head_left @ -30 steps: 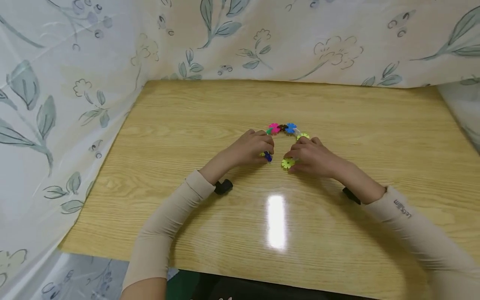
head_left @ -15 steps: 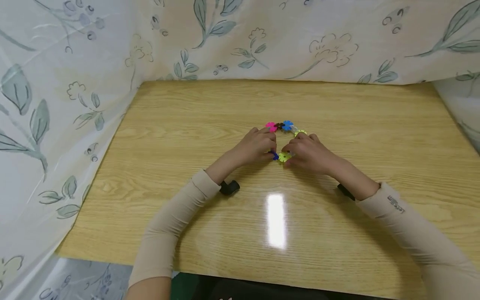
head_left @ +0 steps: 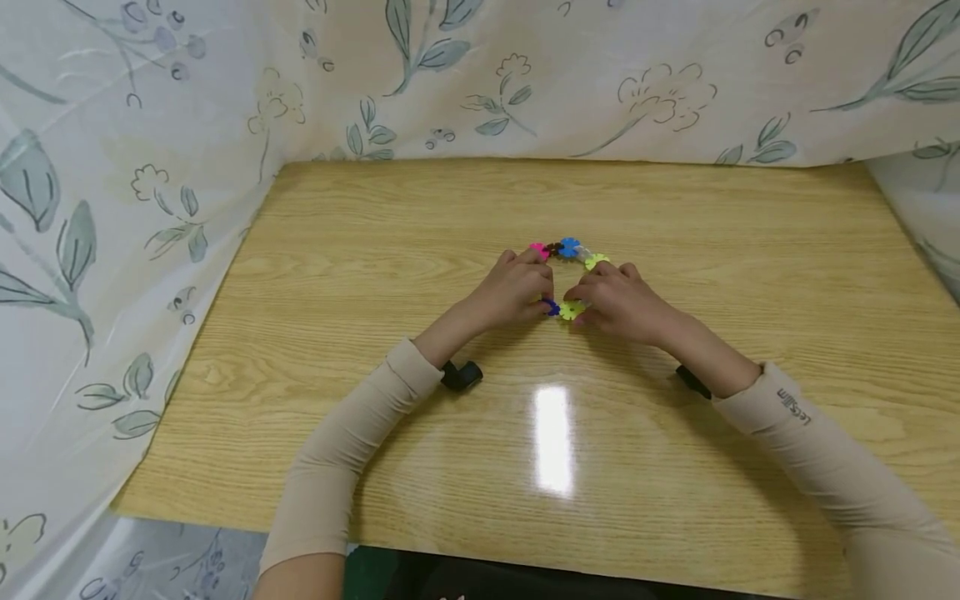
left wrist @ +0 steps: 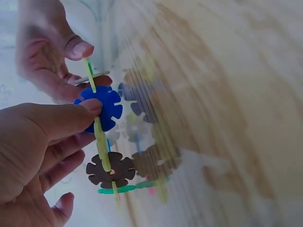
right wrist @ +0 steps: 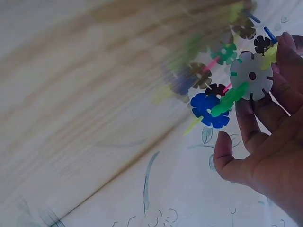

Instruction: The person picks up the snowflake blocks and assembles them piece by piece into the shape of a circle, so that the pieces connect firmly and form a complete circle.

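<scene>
Several notched plastic snowflake discs are joined edge to edge into a small ring between the hands. My left hand (head_left: 513, 289) pinches a dark blue disc (left wrist: 108, 106), its thumb across the face. Opposite it, my right hand (head_left: 622, 304) pinches a yellow-green disc (head_left: 570, 311), which meets the blue one at the near side of the ring. On the far side run a pink disc (head_left: 538, 250), a brown disc (head_left: 553, 249) and a light blue disc (head_left: 570, 247). A whitish disc (right wrist: 252, 75) and a green disc (right wrist: 230, 99) show near the right fingers. Fingers hide the ring's sides.
The wood-grain table (head_left: 375, 217) lies under both hands, with a bright light reflection on its near half. Flower-patterned cloth (head_left: 555, 83) hangs behind it and along the left side. Black wrist devices (head_left: 461, 375) show under the forearms.
Both hands have come closer together. The gap between the dark blue disc and the near yellow-green disc has closed, and the two now meet. Over the last half second the hands barely move.
</scene>
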Action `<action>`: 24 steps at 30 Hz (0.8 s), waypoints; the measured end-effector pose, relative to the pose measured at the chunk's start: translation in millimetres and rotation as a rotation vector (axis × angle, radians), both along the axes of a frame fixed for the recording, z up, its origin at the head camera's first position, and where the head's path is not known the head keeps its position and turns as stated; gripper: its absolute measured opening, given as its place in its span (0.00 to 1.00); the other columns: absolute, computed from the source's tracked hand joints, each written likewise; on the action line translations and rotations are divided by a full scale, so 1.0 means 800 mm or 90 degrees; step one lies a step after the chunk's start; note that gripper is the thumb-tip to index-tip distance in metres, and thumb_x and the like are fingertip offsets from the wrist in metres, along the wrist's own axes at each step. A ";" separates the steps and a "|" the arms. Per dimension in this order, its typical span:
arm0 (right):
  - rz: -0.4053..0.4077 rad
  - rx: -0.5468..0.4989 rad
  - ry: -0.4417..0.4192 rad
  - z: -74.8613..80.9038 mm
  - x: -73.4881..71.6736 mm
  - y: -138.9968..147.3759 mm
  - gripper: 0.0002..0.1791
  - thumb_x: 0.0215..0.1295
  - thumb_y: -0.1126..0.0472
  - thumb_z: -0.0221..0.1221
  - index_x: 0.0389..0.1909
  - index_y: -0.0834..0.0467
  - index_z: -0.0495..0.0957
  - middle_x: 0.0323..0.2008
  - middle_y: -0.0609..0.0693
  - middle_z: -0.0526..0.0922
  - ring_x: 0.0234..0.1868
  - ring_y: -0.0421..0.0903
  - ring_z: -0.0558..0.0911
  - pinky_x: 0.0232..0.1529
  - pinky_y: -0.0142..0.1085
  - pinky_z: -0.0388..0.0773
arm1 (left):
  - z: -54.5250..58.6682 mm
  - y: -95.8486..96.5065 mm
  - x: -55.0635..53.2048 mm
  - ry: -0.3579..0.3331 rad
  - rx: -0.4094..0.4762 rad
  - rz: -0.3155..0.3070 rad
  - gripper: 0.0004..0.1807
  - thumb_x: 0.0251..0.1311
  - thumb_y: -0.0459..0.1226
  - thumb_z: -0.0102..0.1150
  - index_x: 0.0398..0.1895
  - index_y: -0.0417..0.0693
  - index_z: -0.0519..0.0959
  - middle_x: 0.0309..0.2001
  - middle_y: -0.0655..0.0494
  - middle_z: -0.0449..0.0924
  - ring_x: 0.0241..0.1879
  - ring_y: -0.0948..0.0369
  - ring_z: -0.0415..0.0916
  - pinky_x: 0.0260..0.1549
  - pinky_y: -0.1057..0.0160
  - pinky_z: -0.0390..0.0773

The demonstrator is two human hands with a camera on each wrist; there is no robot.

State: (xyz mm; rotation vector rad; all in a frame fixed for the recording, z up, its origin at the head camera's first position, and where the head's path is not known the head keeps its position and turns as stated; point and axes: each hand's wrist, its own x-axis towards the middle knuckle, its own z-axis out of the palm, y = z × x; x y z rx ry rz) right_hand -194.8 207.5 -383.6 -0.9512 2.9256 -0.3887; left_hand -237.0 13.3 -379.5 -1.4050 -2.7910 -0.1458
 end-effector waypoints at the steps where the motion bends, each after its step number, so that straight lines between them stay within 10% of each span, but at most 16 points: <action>1: 0.003 0.000 0.004 0.000 0.000 0.000 0.18 0.52 0.58 0.66 0.45 0.57 0.80 0.43 0.52 0.82 0.46 0.54 0.71 0.47 0.57 0.63 | 0.000 0.000 0.000 -0.001 0.002 0.000 0.06 0.55 0.45 0.62 0.31 0.56 0.84 0.39 0.64 0.80 0.48 0.61 0.65 0.46 0.57 0.63; 24: 0.004 -0.012 -0.006 0.004 -0.001 -0.001 0.18 0.50 0.56 0.67 0.43 0.57 0.81 0.43 0.52 0.83 0.46 0.52 0.72 0.45 0.52 0.61 | -0.006 0.006 0.006 0.011 0.070 0.001 0.04 0.54 0.43 0.64 0.29 0.54 0.84 0.37 0.64 0.81 0.50 0.61 0.67 0.45 0.58 0.61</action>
